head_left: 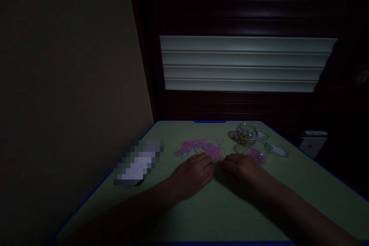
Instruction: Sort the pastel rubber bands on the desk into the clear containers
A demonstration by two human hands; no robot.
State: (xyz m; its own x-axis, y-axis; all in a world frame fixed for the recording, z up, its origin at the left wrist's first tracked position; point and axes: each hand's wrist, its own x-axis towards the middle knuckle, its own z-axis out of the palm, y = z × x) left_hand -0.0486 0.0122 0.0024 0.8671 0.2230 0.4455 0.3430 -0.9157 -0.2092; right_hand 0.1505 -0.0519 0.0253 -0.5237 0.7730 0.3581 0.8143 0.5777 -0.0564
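Note:
A loose pile of small pink, purple and bluish pieces (198,147), which look like tiny rubber bands, lies spread over the pale table. At its near edge is my left hand (198,171), its fingers curled closed. My right hand (240,165) faces it a little to the right, fingers also bent and pressed together. The fingertips of the two hands are close to each other; what they hold, if anything, is too small and dark to make out. Just beyond my right hand lies a clear round jar (256,150) with pink pieces inside.
Behind that stands another clear jar (245,134) with multicoloured pieces. A round lid (278,150) lies at the right. To the left is a blurred-out flat device (140,163). The table (230,215) has a blue edge; a wall (72,84) borders its left side. White boxes (313,144) stand beyond the right edge.

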